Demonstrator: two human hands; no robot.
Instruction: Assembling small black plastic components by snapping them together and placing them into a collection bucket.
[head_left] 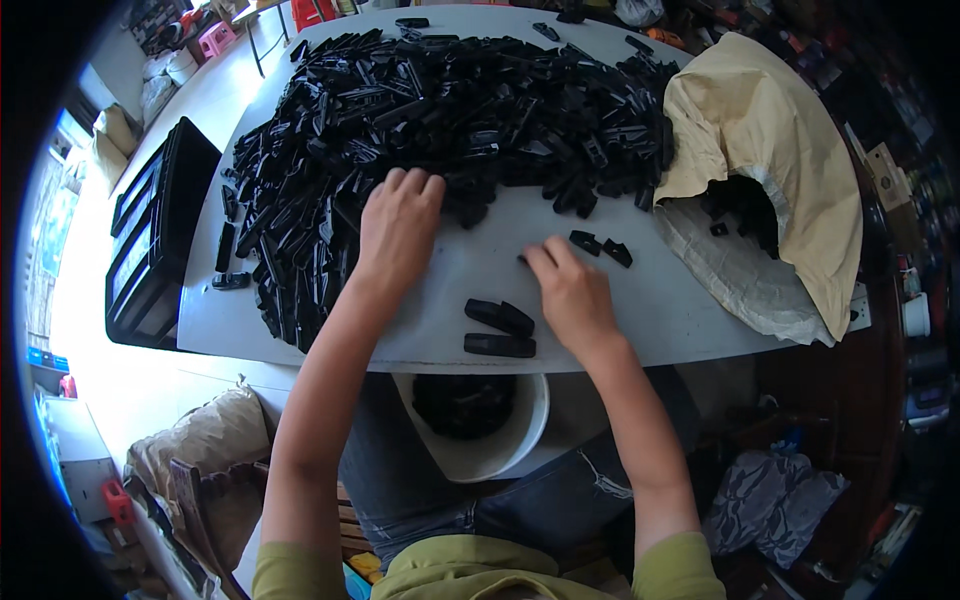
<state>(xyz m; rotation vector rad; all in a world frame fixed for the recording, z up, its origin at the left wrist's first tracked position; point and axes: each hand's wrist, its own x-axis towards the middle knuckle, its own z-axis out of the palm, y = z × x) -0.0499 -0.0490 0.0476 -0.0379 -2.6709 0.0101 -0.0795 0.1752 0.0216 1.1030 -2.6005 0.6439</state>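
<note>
Where the smooth grey-white tabletop (pixel 640 320) is not left bare, its far and left parts are covered by a broad, tangled heap of glossy black plastic pieces (pixel 460 110). At the table's right end, a tan paper sack with a pale lining (pixel 790 150) is laid with its mouth open, and dark pieces can be seen inside. Beside the left edge, a black plastic crate with large side openings (pixel 160 235) is placed. Below the near edge, a round white bucket (pixel 500 458) is set between the person's legs, partly filled with dark contents. The left hand (pixel 398 225) is rested against the heap's near edge, fingers curled — whether anything is gripped cannot be told, as the fingertips are hidden. Over the bare area, the right hand (pixel 575 290) is held with thumb and fingers drawn together. Two long black pieces (pixel 500 345) are laid side by side near the table's front edge; beyond the right hand, two shorter black pieces (pixel 615 252) are placed. At the right fingertips, a small dark piece (pixel 522 259) is pinched — mostly hidden.
</note>
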